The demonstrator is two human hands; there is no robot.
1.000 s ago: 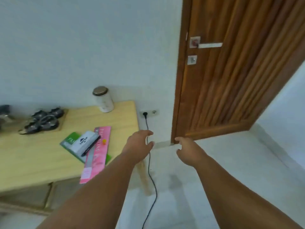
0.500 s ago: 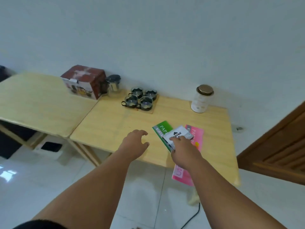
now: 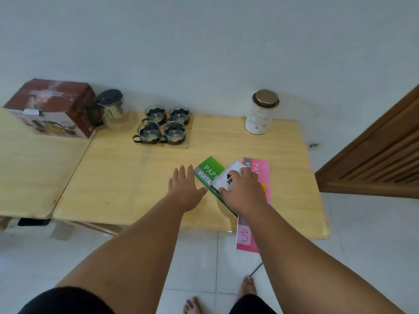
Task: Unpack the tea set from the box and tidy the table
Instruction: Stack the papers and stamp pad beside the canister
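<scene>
Several glass cups (image 3: 164, 130) stand on a small wooden tray (image 3: 189, 141) at the back of the right table (image 3: 127, 177). Left of them is a glass teapot (image 3: 114, 111) with a dark lid, and beside it the red-brown tea set box (image 3: 53, 107) on the left table (image 3: 29, 168). A green booklet (image 3: 207, 169), a white pad (image 3: 229, 175) and a pink booklet (image 3: 260, 171) lie stacked near the front edge. My right hand (image 3: 243, 192) lies on the white pad, fingers curled over it. My left hand (image 3: 183, 188) rests flat and open just left of the green booklet.
A white jar (image 3: 260, 114) with a brass lid stands at the back right of the table. A wooden door (image 3: 381, 159) is at the right. The pink booklet overhangs the front edge. A black cable (image 3: 256, 268) and my bare feet are on the tiled floor.
The view swung left from the door to the tables. Both hands moved forward; my right hand came down onto the white pad and my left hand spread flat beside the green booklet.
</scene>
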